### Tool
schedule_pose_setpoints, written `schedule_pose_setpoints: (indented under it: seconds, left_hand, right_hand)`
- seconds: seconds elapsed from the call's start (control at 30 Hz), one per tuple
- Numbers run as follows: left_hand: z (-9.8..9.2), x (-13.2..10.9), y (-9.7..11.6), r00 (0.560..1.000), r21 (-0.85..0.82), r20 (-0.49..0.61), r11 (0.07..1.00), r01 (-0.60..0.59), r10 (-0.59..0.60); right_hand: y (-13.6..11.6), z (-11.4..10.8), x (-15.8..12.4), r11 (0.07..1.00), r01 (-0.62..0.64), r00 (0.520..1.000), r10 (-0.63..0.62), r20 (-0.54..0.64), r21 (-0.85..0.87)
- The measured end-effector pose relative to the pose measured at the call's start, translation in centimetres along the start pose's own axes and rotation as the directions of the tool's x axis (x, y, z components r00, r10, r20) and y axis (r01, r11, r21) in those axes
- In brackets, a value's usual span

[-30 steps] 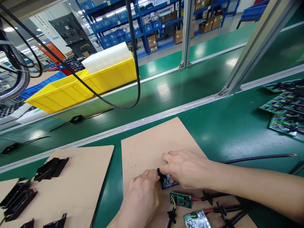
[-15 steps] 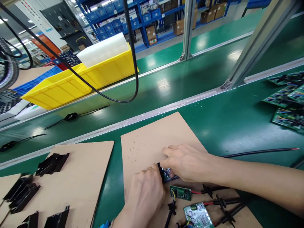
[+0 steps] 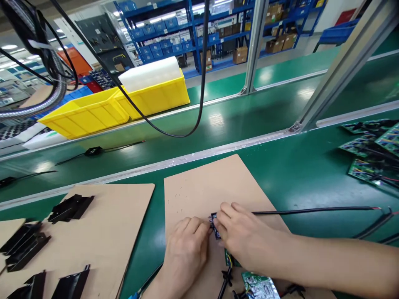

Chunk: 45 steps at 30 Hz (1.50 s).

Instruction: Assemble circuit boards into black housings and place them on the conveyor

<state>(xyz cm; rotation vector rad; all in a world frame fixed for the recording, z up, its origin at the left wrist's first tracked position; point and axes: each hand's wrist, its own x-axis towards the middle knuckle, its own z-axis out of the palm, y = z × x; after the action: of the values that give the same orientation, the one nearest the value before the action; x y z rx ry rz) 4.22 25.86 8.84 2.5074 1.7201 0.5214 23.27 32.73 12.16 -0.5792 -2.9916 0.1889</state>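
Both of my hands meet over a brown cardboard sheet on the green bench. My left hand and my right hand pinch a small black part with a circuit board between their fingertips. A black cable with a red tip runs from under my right hand to the right. Just below my hands lie small green circuit boards with black and red leads.
Several black plastic housings lie on a second cardboard sheet at left. More green boards are stacked at right. Behind a metal rail runs a green conveyor carrying black wired parts. Yellow bins stand beyond; a black cable hangs overhead.
The view has shifted down and right. My right hand has turned so its fingers cover more of the small black part; both hands stay on it.
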Motion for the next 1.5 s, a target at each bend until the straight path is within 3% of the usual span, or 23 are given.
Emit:
schedule_pose_setpoints:
  seconds: [0.13, 0.3, 0.4, 0.5, 0.63, 0.73, 0.8, 0.9, 1.03, 1.1, 1.2, 1.3, 1.4, 1.5]
  left_hand:
    - [0.8, 0.4, -1.0, 0.989, -0.033, 0.018, 0.989, -0.143, 0.144]
    - [-0.1, 1.1, -1.9, 0.988, -0.055, 0.032, 0.988, -0.147, 0.149]
    - [-1.4, 1.2, -1.5, 0.994, -0.076, 0.061, 0.993, -0.090, 0.095]
    - [-2.6, 1.2, -0.3, 0.990, -0.178, 0.118, 0.983, -0.049, 0.071]
    - [-2.8, 2.1, 0.9, 0.937, -0.265, 0.258, 0.950, -0.165, 0.234]
    - [-2.0, 2.8, 0.6, 0.877, -0.217, 0.337, 0.935, -0.281, 0.341]
    - [-1.4, 2.9, 0.1, 0.862, -0.176, 0.351, 0.930, -0.324, 0.366]
    - [-0.6, 2.6, -0.3, 0.870, -0.149, 0.322, 0.928, -0.342, 0.373]
    - [-0.2, 2.3, 0.0, 0.887, -0.153, 0.253, 0.921, -0.359, 0.388]
    - [-0.2, 2.3, 0.3, 0.897, -0.139, 0.215, 0.921, -0.363, 0.386]
    - [-0.2, 2.4, 0.6, 0.908, -0.120, 0.187, 0.926, -0.357, 0.375]
    - [-0.1, 2.4, 0.8, 0.907, -0.133, 0.216, 0.931, -0.339, 0.361]
    - [-0.2, 2.5, 0.8, 0.905, -0.155, 0.261, 0.940, -0.305, 0.336]
    - [-0.4, 2.9, 0.8, 0.902, -0.136, 0.322, 0.956, -0.258, 0.289]
  right_hand:
    - [-0.4, 0.1, 1.0, 0.995, 0.043, 0.996, -0.050, 0.080, 0.086]
    - [0.9, -1.3, 1.7, 0.985, -0.027, 0.996, 0.012, 0.090, 0.169]
    - [2.2, -2.2, -0.1, 0.951, -0.067, 0.997, 0.056, 0.044, 0.302]
    - [3.7, -2.5, -3.1, 0.895, -0.146, 0.984, 0.177, -0.033, 0.422]
    - [5.0, -2.1, -5.7, 0.823, -0.301, 0.946, 0.321, 0.042, 0.481]
    - [5.3, -1.6, -5.8, 0.799, -0.368, 0.925, 0.365, 0.103, 0.477]
    - [5.4, -1.5, -5.6, 0.796, -0.404, 0.913, 0.385, 0.137, 0.452]
    - [5.5, -1.5, -5.3, 0.804, -0.405, 0.914, 0.361, 0.184, 0.435]
    - [4.9, -2.0, -4.4, 0.823, -0.345, 0.939, 0.304, 0.162, 0.452]
    - [4.7, -2.3, -3.3, 0.807, -0.350, 0.935, 0.272, 0.227, 0.476]
    - [5.1, -3.0, -1.3, 0.772, -0.406, 0.887, 0.202, 0.416, 0.490]
    - [5.9, -3.5, 0.2, 0.801, -0.417, 0.819, 0.127, 0.559, 0.429]
    - [6.1, -3.9, 1.1, 0.889, -0.355, 0.772, 0.103, 0.627, 0.291]
    - [5.8, -4.0, 1.8, 0.930, -0.321, 0.754, 0.139, 0.642, 0.176]
